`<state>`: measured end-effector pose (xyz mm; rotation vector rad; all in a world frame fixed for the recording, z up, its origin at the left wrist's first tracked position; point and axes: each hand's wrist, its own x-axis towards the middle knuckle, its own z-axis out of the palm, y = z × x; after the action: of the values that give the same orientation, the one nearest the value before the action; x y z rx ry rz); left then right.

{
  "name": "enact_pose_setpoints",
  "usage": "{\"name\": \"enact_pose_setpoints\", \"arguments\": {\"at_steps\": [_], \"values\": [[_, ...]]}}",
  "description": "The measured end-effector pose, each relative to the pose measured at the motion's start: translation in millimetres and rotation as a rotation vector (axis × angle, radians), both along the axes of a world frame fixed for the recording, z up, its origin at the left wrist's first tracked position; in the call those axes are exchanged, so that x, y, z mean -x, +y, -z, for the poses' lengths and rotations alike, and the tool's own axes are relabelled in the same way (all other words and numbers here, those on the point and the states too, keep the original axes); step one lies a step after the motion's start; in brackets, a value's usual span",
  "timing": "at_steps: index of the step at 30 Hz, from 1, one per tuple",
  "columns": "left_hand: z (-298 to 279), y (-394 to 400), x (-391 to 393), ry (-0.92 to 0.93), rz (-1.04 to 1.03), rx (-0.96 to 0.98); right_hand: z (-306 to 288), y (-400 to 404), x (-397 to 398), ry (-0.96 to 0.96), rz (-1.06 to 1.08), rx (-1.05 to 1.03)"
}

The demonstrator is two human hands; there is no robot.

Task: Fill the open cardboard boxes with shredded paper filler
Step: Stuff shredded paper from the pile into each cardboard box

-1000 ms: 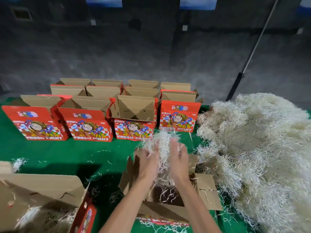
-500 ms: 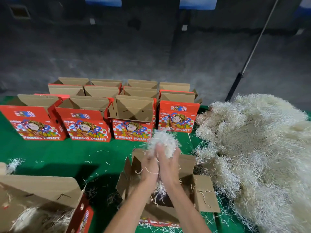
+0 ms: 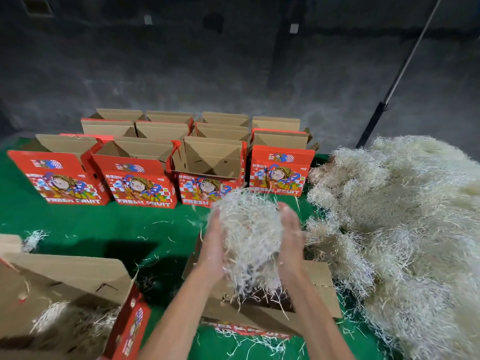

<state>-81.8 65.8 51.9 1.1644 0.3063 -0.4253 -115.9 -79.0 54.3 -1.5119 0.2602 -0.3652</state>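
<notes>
Both hands, left [image 3: 214, 252] and right [image 3: 291, 245], are cupping a wad of filler [image 3: 250, 235] between wide, straight-fingered grips above the box [image 3: 320, 284], frame centre.

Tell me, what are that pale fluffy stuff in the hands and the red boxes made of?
The clump of filler looks like thin, matte, cream shredded paper strips: loose curls stray out. The red boxes look like corrugated cardboard: plain brown inside flaps, printed, slightly glossy red outside.

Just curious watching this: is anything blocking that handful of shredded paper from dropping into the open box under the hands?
Nothing visible does. The clump of shredded paper, between the left hand and right hand, hangs directly over the open box, whose flaps are spread outward.
</notes>
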Motion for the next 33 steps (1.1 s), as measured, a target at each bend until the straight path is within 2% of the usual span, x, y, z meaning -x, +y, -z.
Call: {"name": "enact_pose_setpoints", "arguments": {"at_steps": [2, 4, 6, 9, 11, 14, 16, 18, 19, 22, 27, 28, 30, 32, 33], "values": [[9, -20, 14, -0.025, 0.083, -0.044, 14, 29, 6, 0.022, -0.107, 0.089], [20, -22, 11, -0.194, 0.043, -0.194, 21, 24, 5, 0.000, 0.010, 0.119], [19, -8, 2, -0.295, -0.070, -0.241, 21, -2, 2, 0.030, 0.164, 0.092], [11, 9, -7, -0.528, -0.109, -0.463, 14, -24, 0, -0.023, 0.203, 0.072], [7, 11, -12, -0.472, -0.214, -0.448, 12, -26, -1, -0.101, 0.256, 0.060], [1, 9, -14, -0.231, -0.377, -0.330, 10, -24, 2, -0.134, 0.282, 0.011], [3, -5, 0, -0.157, -0.244, -0.200, 17, -11, 4, -0.096, 0.200, -0.041], [8, -34, 29, -0.218, -0.025, -0.303, 28, 18, 11, -0.037, 0.102, 0.029], [7, -44, 40, -0.264, 0.019, -0.378, 32, 29, 12, -0.035, 0.060, 0.055], [7, -34, 26, -0.348, -0.101, -0.441, 30, 14, 7, -0.058, 0.176, 0.097], [6, -3, -6, -0.214, -0.215, -0.447, 11, -21, 0, -0.109, 0.253, 0.108], [4, -3, -9, -0.156, -0.249, -0.389, 8, -20, -2, -0.101, 0.300, 0.089], [4, -1, -13, -0.019, -0.253, -0.090, 6, -21, 0, -0.035, 0.395, -0.049], [12, 0, -11, 0.097, -0.157, 0.263, 14, -17, 4, 0.000, 0.354, -0.274], [16, -5, -6, 0.115, -0.112, 0.327, 21, -8, 8, 0.004, 0.308, -0.320]]}}
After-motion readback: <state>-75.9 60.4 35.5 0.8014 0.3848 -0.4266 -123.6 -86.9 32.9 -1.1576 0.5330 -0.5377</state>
